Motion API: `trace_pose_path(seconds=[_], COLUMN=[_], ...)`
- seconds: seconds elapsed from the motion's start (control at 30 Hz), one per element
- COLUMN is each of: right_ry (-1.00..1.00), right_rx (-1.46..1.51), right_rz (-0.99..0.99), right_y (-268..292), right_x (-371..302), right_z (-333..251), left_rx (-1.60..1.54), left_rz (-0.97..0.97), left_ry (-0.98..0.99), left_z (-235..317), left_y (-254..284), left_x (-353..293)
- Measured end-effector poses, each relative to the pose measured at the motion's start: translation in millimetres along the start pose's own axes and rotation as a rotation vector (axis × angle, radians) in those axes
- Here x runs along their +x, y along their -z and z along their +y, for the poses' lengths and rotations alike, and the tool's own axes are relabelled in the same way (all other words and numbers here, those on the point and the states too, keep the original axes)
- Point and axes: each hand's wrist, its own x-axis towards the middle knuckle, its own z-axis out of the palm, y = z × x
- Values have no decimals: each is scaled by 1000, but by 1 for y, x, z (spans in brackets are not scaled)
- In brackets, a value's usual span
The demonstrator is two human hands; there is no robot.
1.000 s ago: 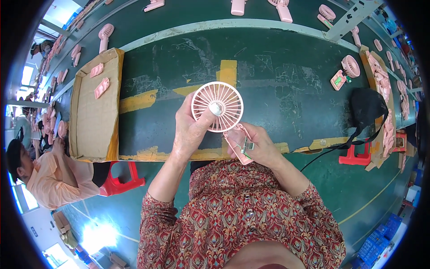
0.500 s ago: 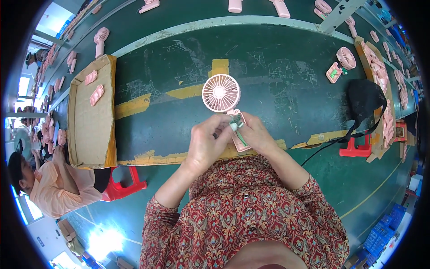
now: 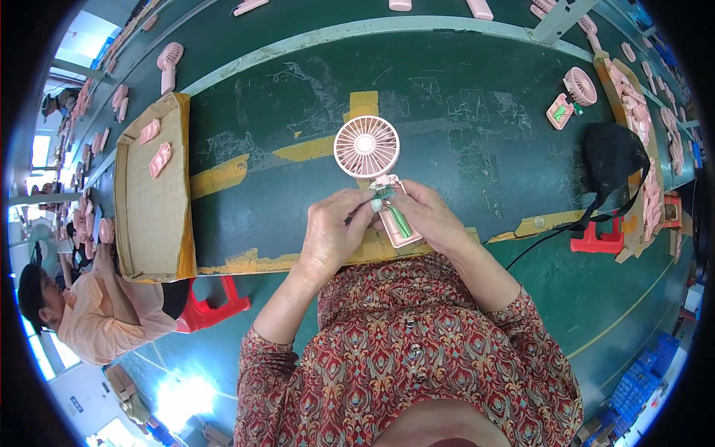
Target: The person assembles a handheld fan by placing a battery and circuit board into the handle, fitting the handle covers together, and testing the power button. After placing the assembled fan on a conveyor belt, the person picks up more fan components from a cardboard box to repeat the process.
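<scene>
In front of me lies a pink handheld fan (image 3: pixel 366 147), its round grille pointing away and its open handle shell (image 3: pixel 406 239) toward me. A green strip (image 3: pixel 399 219), perhaps a wrapped battery, sits inside the shell. At the neck of the handle, my left hand (image 3: pixel 337 226) pinches a small green circuit board (image 3: pixel 384 192) with thumb and finger. From the other side my right hand (image 3: pixel 430 217) is closed round the upper handle, its thumb pressed by the board. The fingers hide part of the board and any wires.
A cardboard tray (image 3: pixel 153 223) with two pink shells stands left. At right are another opened fan (image 3: pixel 579 86), a black bag (image 3: pixel 612 160) with a strap, and a box of pink parts (image 3: pixel 633 112). A co-worker (image 3: pixel 112 298) sits at far left near a red stool (image 3: pixel 212 307).
The circuit board has gone down from a tilted position above the handle to its neck. Both hands have drawn slightly apart, uncovering the green strip in the shell.
</scene>
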Motion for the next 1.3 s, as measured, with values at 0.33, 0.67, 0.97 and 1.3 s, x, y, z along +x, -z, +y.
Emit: trace_pose_path(seconds=[0.33,0.67,0.97,1.3], right_ry=[-58,-27,-59,-4], right_rx=[220,150,150,79], right_rz=[-61,41,50,42], right_y=[7,3,3,3], right_x=[1,1,1,2], right_z=[-6,-4,-3,1], left_rx=[-55,-85,-206,137], left_rz=[5,12,24,39], left_ry=[44,104,202,-77], left_z=[2,-4,-14,-16], left_y=[-4,-11,-21,-12], left_x=[-2,-3,-4,2])
